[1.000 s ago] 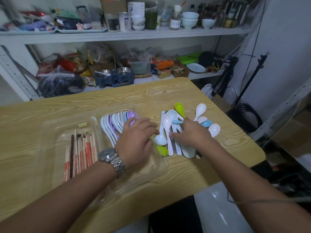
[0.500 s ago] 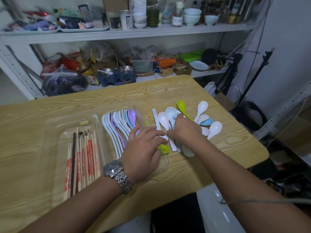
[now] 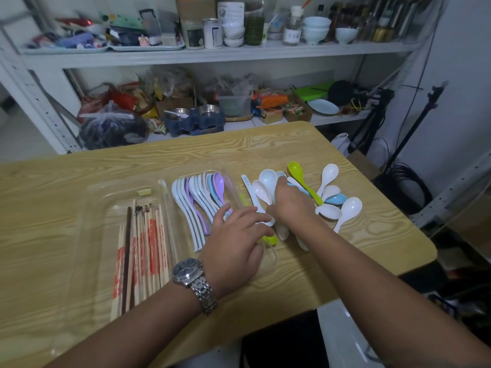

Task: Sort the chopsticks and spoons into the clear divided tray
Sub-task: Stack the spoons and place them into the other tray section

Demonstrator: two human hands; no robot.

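- Since earlier, the left hand (image 3: 233,243) is brought beside the right hand (image 3: 292,203), fingers loosely spread.
- White spoons (image 3: 267,179) seem gripped in the right hand's curled fingers, likely bound for the tray (image 3: 119,189).

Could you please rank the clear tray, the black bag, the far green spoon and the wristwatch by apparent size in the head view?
1. clear tray, largest by far.
2. black bag.
3. far green spoon and wristwatch look alike; the wristwatch is nearer the camera, so unranked.

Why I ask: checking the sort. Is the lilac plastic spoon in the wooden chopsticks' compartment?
No, the lilac plastic spoon lies right of the clear tray's divider, the wooden chopsticks left of it.
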